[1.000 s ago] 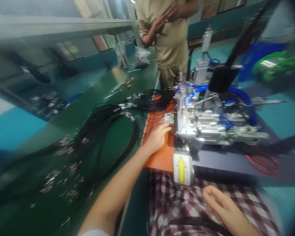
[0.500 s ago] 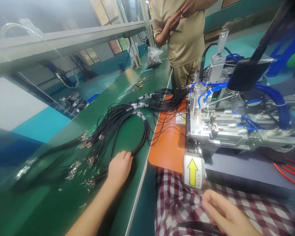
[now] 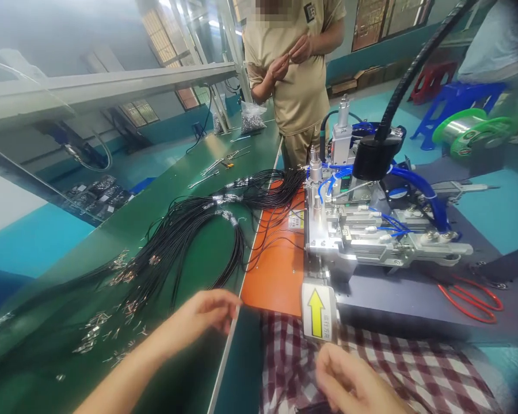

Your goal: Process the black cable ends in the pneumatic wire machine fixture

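My left hand (image 3: 207, 313) is over the front edge of the green table, its fingers loosely bent and apart, with nothing visible in them. Just beyond it, a bundle of black cables (image 3: 237, 253) lies in a curve, wrapped with clear bands. Stripped coloured wire ends (image 3: 125, 276) fan out at the bundle's left end. My right hand (image 3: 349, 376) hangs over a checked cloth (image 3: 280, 356) on my lap, below a sign with a yellow arrow (image 3: 317, 313). Its fingers are loosely curled, with a gap to the thumb and no held thing visible.
A machine (image 3: 328, 230) with blue air tubes stands right of an orange plate (image 3: 271, 282). Pliers-like tools (image 3: 216, 164) and a bag of small parts (image 3: 252, 118) lie farther along the green table (image 3: 198, 374). A person (image 3: 289, 75) stands behind. A green wire spool (image 3: 470, 132) is at right.
My left hand has let go of the cable bundle and come toward the table's edge. My right hand stays over the cloth. The view has shifted, showing more of the right side.
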`<state>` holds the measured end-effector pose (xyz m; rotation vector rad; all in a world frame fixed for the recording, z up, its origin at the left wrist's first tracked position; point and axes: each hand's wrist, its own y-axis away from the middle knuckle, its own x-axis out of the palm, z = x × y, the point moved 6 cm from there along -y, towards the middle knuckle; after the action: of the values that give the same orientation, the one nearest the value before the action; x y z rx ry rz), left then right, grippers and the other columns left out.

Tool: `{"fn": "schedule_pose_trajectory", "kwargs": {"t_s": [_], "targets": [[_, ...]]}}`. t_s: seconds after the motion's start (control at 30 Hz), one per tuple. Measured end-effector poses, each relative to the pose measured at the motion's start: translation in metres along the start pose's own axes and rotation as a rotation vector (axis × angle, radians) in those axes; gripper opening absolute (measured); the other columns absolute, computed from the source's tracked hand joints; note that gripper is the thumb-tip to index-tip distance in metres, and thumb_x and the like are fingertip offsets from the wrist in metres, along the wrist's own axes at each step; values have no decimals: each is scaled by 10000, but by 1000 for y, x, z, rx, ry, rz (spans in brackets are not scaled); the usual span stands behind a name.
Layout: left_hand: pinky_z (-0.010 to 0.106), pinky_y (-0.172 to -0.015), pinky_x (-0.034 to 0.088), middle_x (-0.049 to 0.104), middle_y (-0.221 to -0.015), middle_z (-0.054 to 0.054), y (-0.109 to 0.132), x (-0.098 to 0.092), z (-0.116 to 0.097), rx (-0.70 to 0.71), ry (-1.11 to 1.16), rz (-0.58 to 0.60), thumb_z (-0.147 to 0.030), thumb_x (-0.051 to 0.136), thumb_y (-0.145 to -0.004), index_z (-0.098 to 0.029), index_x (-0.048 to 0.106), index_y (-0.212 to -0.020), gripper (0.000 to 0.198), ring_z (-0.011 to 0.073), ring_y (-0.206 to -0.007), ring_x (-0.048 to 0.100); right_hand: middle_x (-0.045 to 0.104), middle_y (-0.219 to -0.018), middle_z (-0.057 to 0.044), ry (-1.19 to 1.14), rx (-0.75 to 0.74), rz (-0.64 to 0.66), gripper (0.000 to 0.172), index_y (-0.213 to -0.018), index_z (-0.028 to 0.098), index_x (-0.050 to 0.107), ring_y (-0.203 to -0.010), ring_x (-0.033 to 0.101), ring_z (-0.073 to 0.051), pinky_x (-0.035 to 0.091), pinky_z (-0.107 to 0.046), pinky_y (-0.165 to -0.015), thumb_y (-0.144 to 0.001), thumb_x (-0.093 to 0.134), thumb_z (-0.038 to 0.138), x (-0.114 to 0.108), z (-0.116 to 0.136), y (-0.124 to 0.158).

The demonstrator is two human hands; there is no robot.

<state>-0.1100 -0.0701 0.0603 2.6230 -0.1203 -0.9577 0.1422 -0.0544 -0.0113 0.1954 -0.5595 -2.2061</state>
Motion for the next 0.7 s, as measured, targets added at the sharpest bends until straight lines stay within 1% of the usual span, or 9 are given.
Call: {"fn": "schedule_pose_trajectory", "kwargs": {"t_s": [0.03, 0.1, 0.17, 0.23, 0.3, 0.37, 0.5, 0.63, 0.7], "targets": [[317, -703, 575, 730, -929, 77, -3, 12, -8, 10, 157, 97, -223, 417, -887, -166, 658, -1045, 294, 177, -769, 704, 534, -665, 19, -67, -4, 25, 405, -748, 211, 537, -628, 495, -134, 404, -243, -617, -785, 574, 613, 9, 5, -3], [343, -831, 558, 718, -1058, 105, -13, 28, -25, 117, 225, 95, -222, 438, -898, -158, 638, -1134, 316, 199, -951, 685, 612, -811, -25, -298, -15, 47, 508, -900, 212, 572, -733, 580, -162, 454, -271, -684, -760, 541, 700, 26, 14, -11], [306, -803, 554, 719, -1036, 93, -26, 38, -39, 291, -5, -56, -227, 446, -915, -169, 628, -1157, 309, 176, -923, 678, 648, -936, -87, -576, 80, 135, 636, -1018, 196, 560, -866, 629, -209, 487, -304, -708, -735, 500, 762, 44, 16, -17], [284, -724, 537, 708, -931, 78, -34, 46, -47, 411, -241, -194, -235, 429, -931, -182, 650, -1107, 288, 157, -814, 654, 662, -884, -89, -711, 144, 216, 665, -1041, 178, 545, -815, 652, -200, 489, -293, -675, -716, 533, 758, 51, 18, -18], [294, -673, 499, 660, -829, 73, -37, 52, -51, 455, -337, -251, -234, 405, -937, -182, 680, -1010, 290, 159, -733, 597, 634, -730, -25, -661, 115, 192, 612, -995, 168, 549, -593, 605, -125, 435, -228, -570, -716, 589, 711, 38, 18, -15], [300, -646, 464, 608, -781, 71, -34, 57, -57, 488, -387, -263, -233, 394, -936, -177, 686, -915, 298, 164, -698, 540, 557, -612, 37, -518, 53, 81, 529, -943, 158, 566, -428, 446, -45, 307, -179, -463, -765, 586, 656, 12, 17, -8], [336, -729, 452, 603, -842, 82, -16, 72, -83, 644, -586, -258, -195, 417, -922, -167, 635, -863, 227, 190, -790, 543, 470, -522, 67, -293, 85, 101, 388, -920, 156, 591, -390, 274, -36, 173, -192, -403, -876, 497, 530, -17, 19, 3], [279, -652, 449, 624, -744, 30, -18, 87, -90, 713, -560, -82, -205, 403, -945, -177, 592, -971, 192, 158, -680, 570, 548, -581, 32, -63, 41, 113, 290, -839, 175, 577, -418, 363, -56, 253, -200, -414, -913, 447, 424, -27, 36, -1], [246, -581, 435, 634, -709, 16, -24, 81, -80, 676, -548, -96, -211, 362, -967, -189, 593, -961, 233, 141, -622, 575, 631, -679, 7, 57, -25, 47, 247, -867, 187, 574, -473, 485, -77, 346, -207, -460, -921, 451, 394, -40, 46, -4]]}}
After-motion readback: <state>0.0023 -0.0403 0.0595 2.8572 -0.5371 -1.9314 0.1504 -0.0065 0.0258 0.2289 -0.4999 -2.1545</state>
